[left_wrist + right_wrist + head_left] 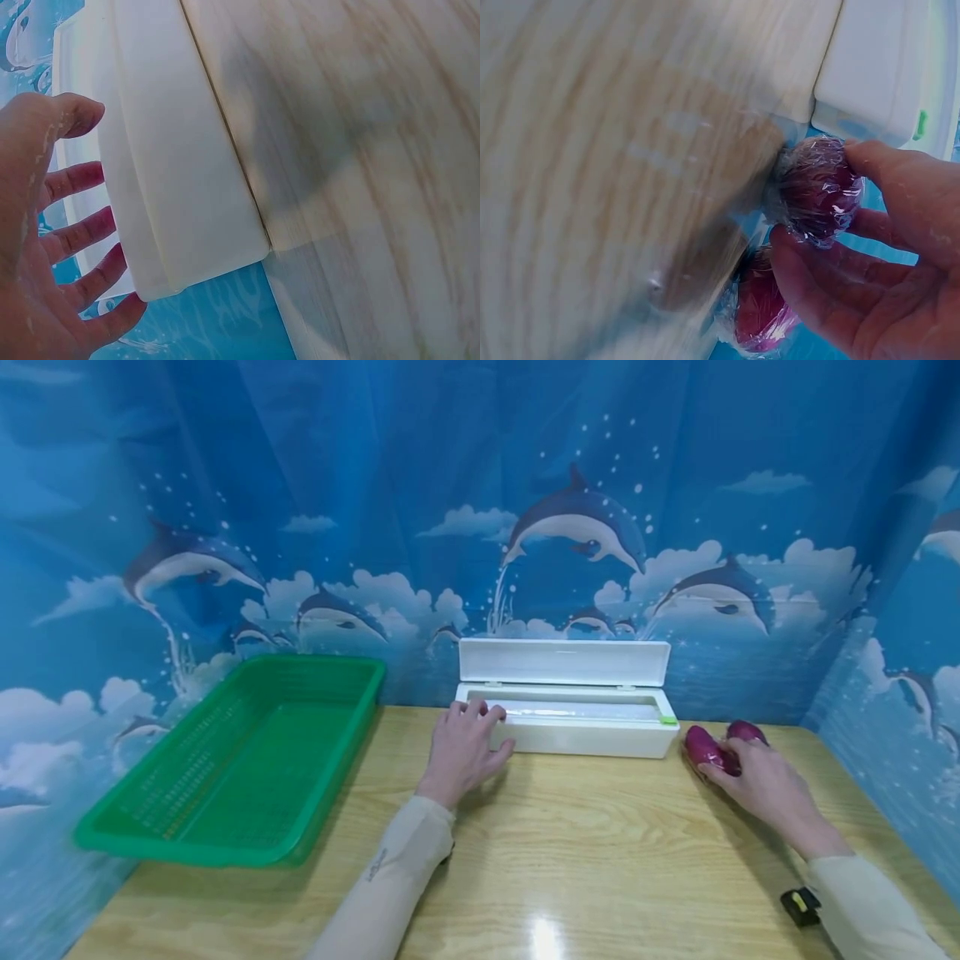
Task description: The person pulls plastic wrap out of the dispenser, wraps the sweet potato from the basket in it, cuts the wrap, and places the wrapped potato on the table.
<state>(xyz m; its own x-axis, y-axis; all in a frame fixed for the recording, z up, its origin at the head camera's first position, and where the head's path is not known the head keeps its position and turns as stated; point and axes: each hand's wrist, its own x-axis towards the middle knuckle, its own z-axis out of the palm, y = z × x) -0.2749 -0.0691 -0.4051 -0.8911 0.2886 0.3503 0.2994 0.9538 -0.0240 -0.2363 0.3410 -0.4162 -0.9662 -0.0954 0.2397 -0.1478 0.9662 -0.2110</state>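
Over the left end of a white cling film box (592,742) is my left hand (463,752), its fingers spread and lightly bent at the rim. The left wrist view shows the fingertips at the edge of the box (176,187), seemingly touching it. A roll of film (577,711) lies inside, under a raised lid (562,662). At the right, my right hand (776,789) holds a red onion (817,191) wrapped in clear film, between thumb and fingers. Another wrapped red onion (761,307) sits right beside it, partly hidden by the fingers.
A green plastic basket (292,852) stands at the left of the wooden table (570,852). A light green slider (667,721) is on the box's right end. Behind everything hangs a blue dolphin curtain (420,460), close behind the box and along the right side.
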